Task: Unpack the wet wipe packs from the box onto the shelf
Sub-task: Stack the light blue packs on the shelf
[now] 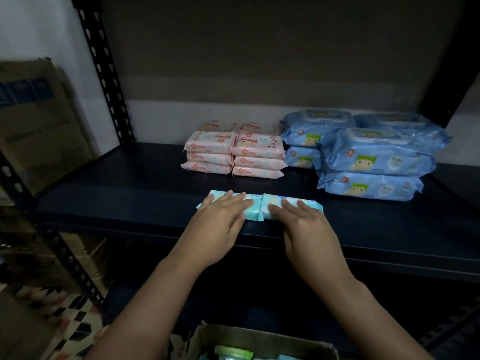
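My left hand [220, 216] and right hand [302, 220] press flat, fingers spread, on two teal wipe packs [259, 207] at the shelf [130, 183] edge. Pink stacks [233, 154] and blue stacks [368, 154] are shelved; the box [259, 341] below holds more.

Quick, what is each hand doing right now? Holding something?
Left hand: open, fingers flat on the left teal pack on the shelf.
Right hand: open, fingers flat on the right teal pack.
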